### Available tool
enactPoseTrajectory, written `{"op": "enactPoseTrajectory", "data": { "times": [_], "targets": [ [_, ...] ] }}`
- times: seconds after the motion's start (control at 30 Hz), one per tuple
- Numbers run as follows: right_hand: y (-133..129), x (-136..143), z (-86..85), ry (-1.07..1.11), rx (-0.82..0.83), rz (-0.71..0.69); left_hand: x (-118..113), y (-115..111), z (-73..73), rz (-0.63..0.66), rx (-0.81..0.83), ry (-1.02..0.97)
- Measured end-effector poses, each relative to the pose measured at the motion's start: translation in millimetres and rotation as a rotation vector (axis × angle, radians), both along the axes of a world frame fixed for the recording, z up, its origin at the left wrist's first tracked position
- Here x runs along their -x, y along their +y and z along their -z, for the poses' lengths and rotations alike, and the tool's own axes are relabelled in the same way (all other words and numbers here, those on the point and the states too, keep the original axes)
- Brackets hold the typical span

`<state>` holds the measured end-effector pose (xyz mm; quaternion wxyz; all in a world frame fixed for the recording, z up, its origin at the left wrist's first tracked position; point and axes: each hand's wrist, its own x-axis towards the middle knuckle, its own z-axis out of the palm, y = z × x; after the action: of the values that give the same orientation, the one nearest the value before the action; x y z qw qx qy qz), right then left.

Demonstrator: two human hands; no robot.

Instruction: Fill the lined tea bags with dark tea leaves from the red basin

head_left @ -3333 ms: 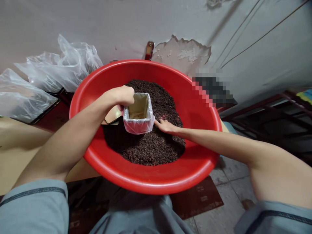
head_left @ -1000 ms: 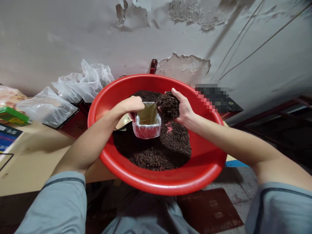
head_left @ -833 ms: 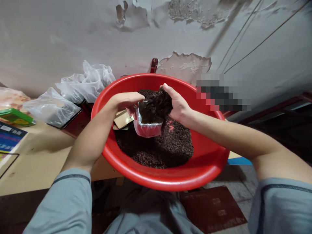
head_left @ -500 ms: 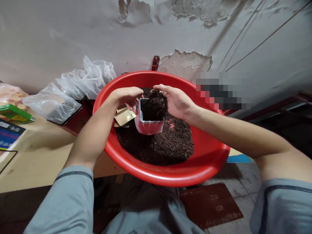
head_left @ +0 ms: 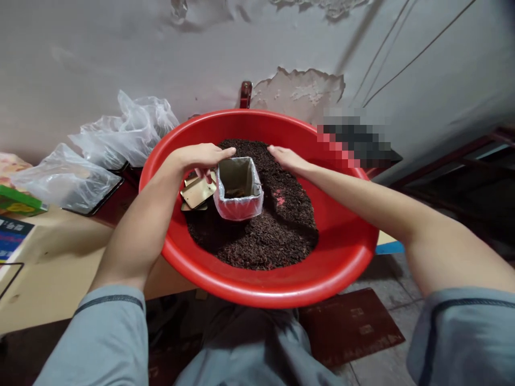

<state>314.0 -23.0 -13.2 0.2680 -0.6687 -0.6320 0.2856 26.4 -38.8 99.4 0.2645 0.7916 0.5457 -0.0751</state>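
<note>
A wide red basin (head_left: 261, 297) holds a heap of dark, loose, leaf-like bits (head_left: 261, 244). Over its left part is a square container lined with clear plastic (head_left: 239, 208), its mouth facing up, with a little dark material low inside. My left hand (head_left: 205, 158) is at the container's left side, thumb over the rim, fingers partly hidden behind it. Gold-coloured lids (head_left: 198, 192) lie on the heap beneath that hand. My right hand (head_left: 287, 159) rests at the heap's far right side, fingers stretched and pointing left, partly in the dark bits.
Dark containers with clear plastic bags (head_left: 80, 179) stand left of the basin on a wooden table (head_left: 60, 268). A green box (head_left: 20, 201) and a blue printed item (head_left: 14, 236) lie farther left. Behind is a peeling wall (head_left: 120, 48). A dark red board (head_left: 354, 327) lies on the floor.
Dark bits that were at the container's mouth beside my right hand are gone from there. My right hand has moved away from the container, down to the heap. The view has shifted slightly.
</note>
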Motion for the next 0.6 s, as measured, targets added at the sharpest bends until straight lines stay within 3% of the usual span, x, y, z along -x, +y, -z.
{"op": "enactPoseTrajectory", "data": {
  "times": [0.1, 0.2, 0.33, 0.47, 0.6],
  "targets": [
    [16.2, -22.9, 35.7, -0.269, 0.148, 0.083, -2.8, 1.5, 1.6, 0.080, -0.028, 0.020],
    [28.1, -24.9, 54.4, -0.303, 0.151, 0.124, -5.0, 5.2, 4.4, 0.132, -0.072, 0.065],
    [53.2, -7.1, 61.7, -0.284, 0.133, 0.188, -7.6, 7.5, 5.4, 0.159, -0.090, 0.103],
    [68.4, 11.3, 65.8, -0.267, 0.119, 0.273, -8.0, 4.4, 0.8, 0.117, -0.001, 0.123],
    [57.0, 23.4, 70.7, -0.215, 0.132, 0.169, -5.8, 0.3, -3.6, 0.089, 0.103, 0.154]
  ]
}}
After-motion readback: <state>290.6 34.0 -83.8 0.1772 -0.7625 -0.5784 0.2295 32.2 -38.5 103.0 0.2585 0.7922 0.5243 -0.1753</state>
